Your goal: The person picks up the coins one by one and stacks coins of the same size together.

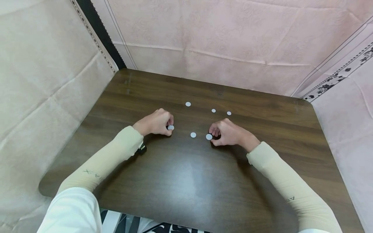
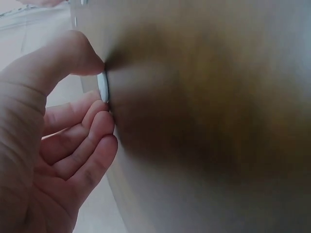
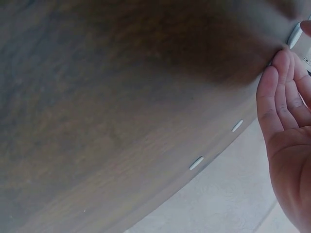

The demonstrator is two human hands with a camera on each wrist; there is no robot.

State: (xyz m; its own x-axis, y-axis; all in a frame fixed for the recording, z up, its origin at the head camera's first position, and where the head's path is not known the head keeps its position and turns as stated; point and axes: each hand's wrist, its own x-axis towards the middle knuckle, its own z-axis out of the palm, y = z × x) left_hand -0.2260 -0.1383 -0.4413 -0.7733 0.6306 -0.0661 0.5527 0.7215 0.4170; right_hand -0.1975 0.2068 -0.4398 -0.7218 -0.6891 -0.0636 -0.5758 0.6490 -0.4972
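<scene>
The middle disc (image 1: 193, 135) lies flat on the worktop (image 1: 175, 174). To its left, the left hand (image 1: 156, 122) pinches the left disc (image 1: 171, 127) between thumb and fingertip; just to its right, the right hand (image 1: 228, 133) grips the right disc (image 1: 209, 137) by the rim. Beyond the middle disc sit a far disc (image 1: 187, 104) and, farther right, two smaller discs (image 1: 213, 110).

These pieces look thin, so a fingertip could slip off a rim and send one skidding; the right disc is near enough to knock the middle disc if pushed sideways.

The discs show no marks. Dark letters on the left sleeve (image 1: 105, 165), including A and X, and on the right sleeve (image 1: 300, 194), including A, appear upside down; neither word reads whole.
</scene>
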